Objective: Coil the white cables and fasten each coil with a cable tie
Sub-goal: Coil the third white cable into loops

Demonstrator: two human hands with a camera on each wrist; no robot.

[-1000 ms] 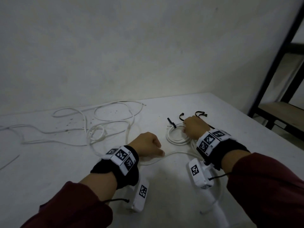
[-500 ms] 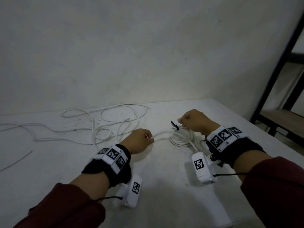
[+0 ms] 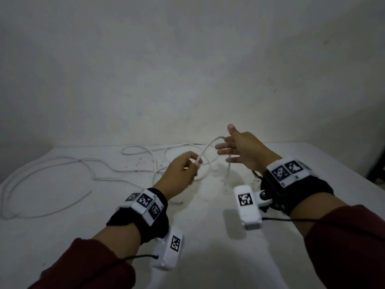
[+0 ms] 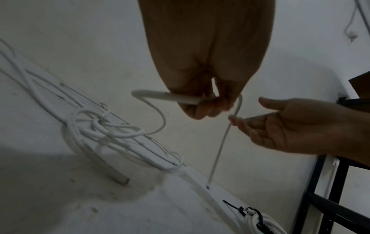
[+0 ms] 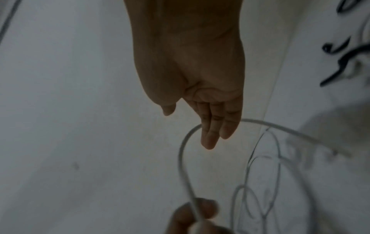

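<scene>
**Left hand pinches white cable, right hand spread beside it**

Left hand (image 3: 180, 172) is raised above the counter (image 3: 62, 236), fingers curled, pinching a thin white round cable (image 3: 205, 152). Cable arcs up from the pinch to the right hand's fingertips (image 3: 224, 146), then a free length hangs down toward the counter; its cut end sits just above or on the surface, can't tell which. Right hand (image 3: 242, 150) is raised too, fingers straight and spread, thumb up, grasping nothing; fingertips touch or nearly touch the arc.

Rest of the white cable lies in loose tangled loops (image 3: 145, 157) on the white counter beyond the left hand, long strands trailing to the far left (image 3: 41, 174). Left wrist view shows a finished white coil bound with a black cable tie (image 4: 258, 221) at the counter's right edge. Right wrist view shows loose black cable ties (image 5: 340, 63), blurred. Both wrists wear black bands with white tagged camera blocks (image 3: 248, 203). Plain grey wall (image 3: 187, 69) behind.
</scene>
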